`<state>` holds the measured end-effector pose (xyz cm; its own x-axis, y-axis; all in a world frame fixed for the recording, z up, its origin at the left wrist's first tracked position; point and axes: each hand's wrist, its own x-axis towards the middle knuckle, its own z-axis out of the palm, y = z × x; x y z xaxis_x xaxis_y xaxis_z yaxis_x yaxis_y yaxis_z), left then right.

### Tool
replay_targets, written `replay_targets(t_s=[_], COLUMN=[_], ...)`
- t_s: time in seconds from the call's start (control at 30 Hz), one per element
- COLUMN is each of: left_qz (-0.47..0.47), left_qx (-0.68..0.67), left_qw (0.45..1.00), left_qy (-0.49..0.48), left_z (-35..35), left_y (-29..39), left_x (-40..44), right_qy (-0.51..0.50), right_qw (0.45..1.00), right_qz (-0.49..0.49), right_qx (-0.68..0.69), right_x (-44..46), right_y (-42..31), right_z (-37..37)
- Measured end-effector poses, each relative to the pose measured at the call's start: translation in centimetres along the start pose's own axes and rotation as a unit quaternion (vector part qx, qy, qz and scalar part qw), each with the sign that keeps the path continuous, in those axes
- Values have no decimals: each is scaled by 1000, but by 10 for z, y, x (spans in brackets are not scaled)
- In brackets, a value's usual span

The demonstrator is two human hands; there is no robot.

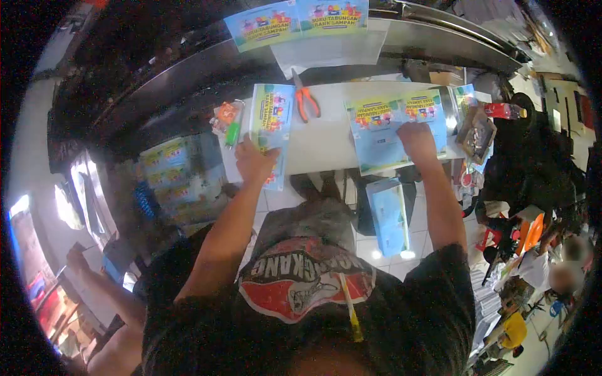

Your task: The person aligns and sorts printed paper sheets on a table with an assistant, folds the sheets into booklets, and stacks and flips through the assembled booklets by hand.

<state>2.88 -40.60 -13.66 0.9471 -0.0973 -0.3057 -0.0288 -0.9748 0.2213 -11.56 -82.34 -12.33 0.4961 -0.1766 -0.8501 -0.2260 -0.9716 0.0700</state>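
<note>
Along the left side of the white table, my left hand (256,161) lies on a strip of blue and yellow printed covers (271,116), thumb and fingers apart. A larger printed sheet (379,147), blue with yellow lettering and cartoon figures, lies on the right side. On its upper right part rests my right hand (417,141), fingers curled down with their tips hidden; whether they pinch the paper is not visible. Between the papers, near the far edge, are pliers (306,103) with orange handles.
More printed sheets (269,26) lie beyond the table. Left are a green object (232,133) and stacked sheets (169,166). Right are a wooden tray (478,135) and a red-labelled bottle (505,111). Blue sheets (387,216) sit below the table edge. A person's arm (103,291) shows at left.
</note>
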Motion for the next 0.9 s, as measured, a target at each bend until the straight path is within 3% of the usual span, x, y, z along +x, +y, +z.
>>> replay_targets(t_s=[0.03, 0.07, 0.2, 0.37, 0.47, 0.5, 0.57, 0.6, 0.67, 0.7, 0.77, 0.87, 0.9], left_qz=[1, 3, 53, 59, 117, 135, 144, 162, 181, 179, 176, 133, 139], left_qx=[-19, -23, -14, -4, -16, -18, -28, -47, -69, -81, -88, -86, -66], left_qw=[1000, 1000, 998, 998, 991, 990, 988, 983, 977, 977, 976, 986, 987], left_qy=[-7, -1, 13, 37, 55, 37, 54, 72, 88, 88, 90, 58, 43], left_z=[-4, -4, -14, -19, -22, -21, -17, -9, 5, 6, 7, -4, -7], left_y=[4, 4, -9, -25, -32, -36, -47, -58, -80, -89, -98, -91, -86], left_x=[-1, -4, -25, -49, -57, -59, -53, -48, -39, -37, -39, -53, -63], right_qy=[183, 360, 296, 379, 412, 390, 471, 464, 421, 419, 344, 336, 271], right_qw=[982, 928, 953, 924, 908, 919, 858, 862, 818, 818, 780, 767, 730], right_qz=[-42, -85, -34, -38, -71, -52, -74, -56, 19, 25, 64, 62, 84], right_qx=[17, 34, 55, 34, -4, 39, 193, 195, 392, 393, 519, 543, 622], right_x=[-20, -33, -28, -41, -55, -80, -113, -139, -186, -195, -200, -187, -169], right_y=[-6, -11, -22, -21, -23, -31, -35, -34, -42, -39, -23, -22, -20], right_z=[7, 12, 24, 51, 58, 50, 49, 51, 58, 79, 144, 242, 283])
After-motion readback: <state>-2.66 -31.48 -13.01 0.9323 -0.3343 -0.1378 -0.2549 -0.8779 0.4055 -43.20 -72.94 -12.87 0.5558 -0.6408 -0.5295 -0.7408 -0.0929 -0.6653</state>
